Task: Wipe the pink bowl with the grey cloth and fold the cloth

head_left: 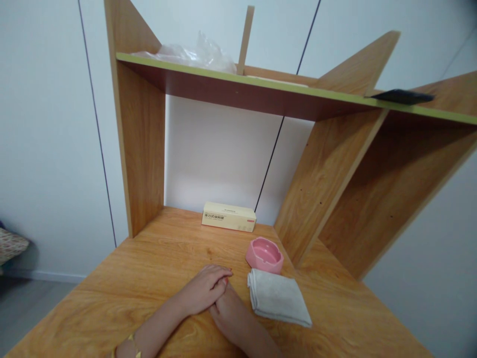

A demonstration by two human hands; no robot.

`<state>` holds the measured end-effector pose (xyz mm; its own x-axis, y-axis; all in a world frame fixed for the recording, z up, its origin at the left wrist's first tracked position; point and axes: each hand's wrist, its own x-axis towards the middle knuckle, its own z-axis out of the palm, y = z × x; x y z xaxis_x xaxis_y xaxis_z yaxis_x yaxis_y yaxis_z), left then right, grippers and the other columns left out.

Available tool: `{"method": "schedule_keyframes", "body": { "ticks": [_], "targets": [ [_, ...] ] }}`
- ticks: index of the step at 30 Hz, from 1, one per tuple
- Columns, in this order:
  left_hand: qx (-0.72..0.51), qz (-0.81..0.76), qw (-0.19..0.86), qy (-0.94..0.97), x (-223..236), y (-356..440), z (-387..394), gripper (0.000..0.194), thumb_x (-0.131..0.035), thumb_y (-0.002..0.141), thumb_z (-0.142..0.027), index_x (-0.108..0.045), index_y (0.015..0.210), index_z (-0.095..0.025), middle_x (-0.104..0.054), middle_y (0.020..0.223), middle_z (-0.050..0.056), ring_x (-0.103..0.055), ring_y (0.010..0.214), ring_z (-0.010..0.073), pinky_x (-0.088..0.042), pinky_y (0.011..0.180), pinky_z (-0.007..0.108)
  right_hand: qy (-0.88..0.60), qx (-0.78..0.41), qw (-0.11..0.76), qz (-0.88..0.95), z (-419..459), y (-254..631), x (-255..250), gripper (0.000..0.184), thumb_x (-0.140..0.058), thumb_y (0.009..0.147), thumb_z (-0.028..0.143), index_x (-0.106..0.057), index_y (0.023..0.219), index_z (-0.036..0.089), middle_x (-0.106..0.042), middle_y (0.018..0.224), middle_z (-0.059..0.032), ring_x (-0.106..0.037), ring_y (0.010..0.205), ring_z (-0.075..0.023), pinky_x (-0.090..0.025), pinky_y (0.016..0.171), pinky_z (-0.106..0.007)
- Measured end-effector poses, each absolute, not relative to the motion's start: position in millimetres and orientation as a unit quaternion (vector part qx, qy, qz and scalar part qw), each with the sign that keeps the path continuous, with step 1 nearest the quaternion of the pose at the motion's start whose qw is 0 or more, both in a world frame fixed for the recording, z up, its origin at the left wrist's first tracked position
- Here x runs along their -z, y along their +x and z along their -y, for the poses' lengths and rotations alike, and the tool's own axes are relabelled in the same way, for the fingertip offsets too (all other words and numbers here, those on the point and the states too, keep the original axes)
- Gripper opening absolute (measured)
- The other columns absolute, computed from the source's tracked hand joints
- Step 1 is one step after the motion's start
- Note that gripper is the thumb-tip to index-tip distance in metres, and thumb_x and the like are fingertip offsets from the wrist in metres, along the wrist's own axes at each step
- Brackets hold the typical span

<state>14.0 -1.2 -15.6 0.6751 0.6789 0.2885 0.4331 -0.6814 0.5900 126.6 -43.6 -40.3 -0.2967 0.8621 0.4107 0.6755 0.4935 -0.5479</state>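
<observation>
My left hand point(208, 288) rests over the fingers of my right hand point(227, 308) on the wooden desk. The fingers of my left hand lie stretched out and hold no object. Most of my right hand's fingers are hidden under the left one, so I cannot see how they are bent. A folded grey cloth point(279, 297) lies just right of my hands. Behind the cloth is a pink ashtray point(257, 257) with notches in its rim. Further back, a long cream-coloured box point(228, 219) with printed lettering stands near the wall.
Wooden side panels point(143, 149) and a shelf point(238, 84) stand over the back of the desk point(130, 283). Clear plastic bags point(201, 55) lie on the shelf. A flat black thing point(404, 96) juts over its front edge at the right. Patterned fabric point(11, 246) shows at far left.
</observation>
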Motion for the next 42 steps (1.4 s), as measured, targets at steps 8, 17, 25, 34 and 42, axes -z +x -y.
{"method": "schedule_keyframes", "body": {
  "ticks": [8,17,25,34,42],
  "targets": [
    [-0.247,-0.312,0.245,0.884,17,14,1,0.033,-0.035,0.086,-0.022,-0.054,0.113,-0.019,-0.057,0.116,0.004,-0.048,0.108,0.0153,-0.034,0.096,0.031,-0.488,-0.119,0.315,0.805,48,126,32,0.045,-0.038,0.073,0.009,-0.051,0.116,0.013,-0.056,0.115,-0.0129,-0.05,0.11,-0.0218,-0.039,0.095,-0.037],
    [-0.246,-0.313,0.246,0.884,15,14,1,0.033,-0.034,0.086,-0.022,-0.055,0.111,-0.019,-0.057,0.115,0.004,-0.048,0.107,0.0155,-0.033,0.096,0.031,-0.496,-0.121,0.284,0.812,48,126,27,0.045,-0.037,0.073,0.009,-0.05,0.117,0.006,-0.054,0.117,-0.0162,-0.047,0.112,-0.0231,-0.036,0.097,-0.036],
    [-0.249,-0.313,0.243,0.884,16,14,1,0.033,-0.035,0.086,-0.022,-0.055,0.112,-0.019,-0.057,0.115,0.004,-0.048,0.108,0.0159,-0.034,0.096,0.031,-0.477,-0.104,0.316,0.814,48,127,31,0.046,-0.036,0.074,0.01,-0.051,0.116,0.017,-0.057,0.115,-0.0084,-0.051,0.107,-0.022,-0.04,0.095,-0.036],
    [-0.251,-0.313,0.241,0.884,17,14,0,0.033,-0.034,0.086,-0.022,-0.054,0.113,-0.019,-0.057,0.114,0.004,-0.048,0.107,0.0158,-0.034,0.096,0.03,-0.479,-0.113,0.302,0.816,48,126,28,0.045,-0.036,0.074,0.01,-0.05,0.117,0.01,-0.055,0.116,-0.0155,-0.049,0.11,-0.0238,-0.039,0.095,-0.038],
    [-0.244,-0.314,0.242,0.885,16,16,-2,0.034,-0.035,0.086,-0.023,-0.054,0.113,-0.018,-0.056,0.118,0.004,-0.047,0.11,0.0161,-0.033,0.097,0.031,-0.476,-0.134,0.323,0.807,42,128,39,0.047,-0.039,0.074,0.01,-0.048,0.119,0.015,-0.053,0.119,-0.0108,-0.047,0.112,-0.0208,-0.036,0.096,-0.038]
  ]
}}
